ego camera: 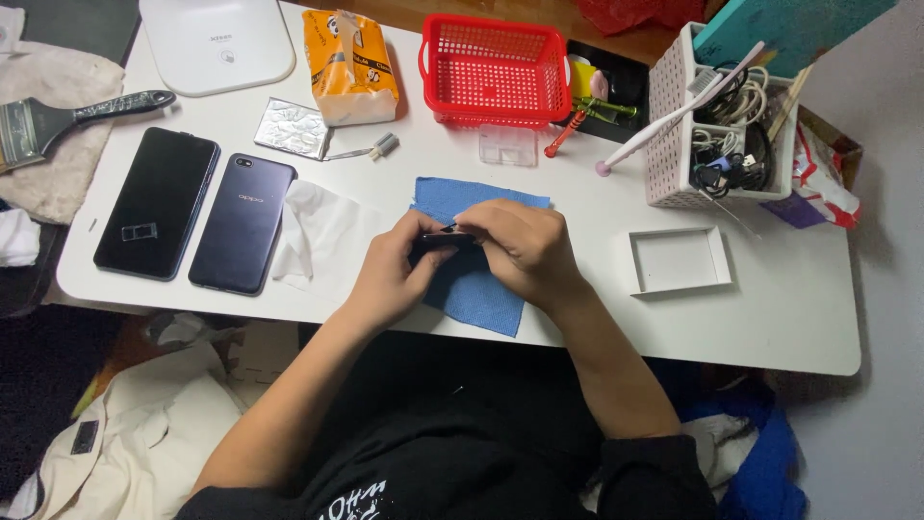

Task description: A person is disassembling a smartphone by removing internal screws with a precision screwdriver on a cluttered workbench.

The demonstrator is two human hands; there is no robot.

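Observation:
My left hand [393, 274] and my right hand [520, 246] meet over a blue cloth [476, 289] on the white table [770, 318]. Together they pinch a small dark object [445, 236], mostly hidden by the fingers. Two dark smartphones lie to the left: a black one [159, 202] with a small clear part on it, and a dark blue one [243, 223] back side up. A crumpled white tissue [318, 231] rests between the blue phone and my left hand.
A red basket [496, 72], an orange tissue pack [348, 65], a foil piece [292, 127], a small clear box [508, 144], a white organizer with cables [722, 125], a shallow white tray [679, 260], a white flat device [217, 43], a paintbrush [58, 117].

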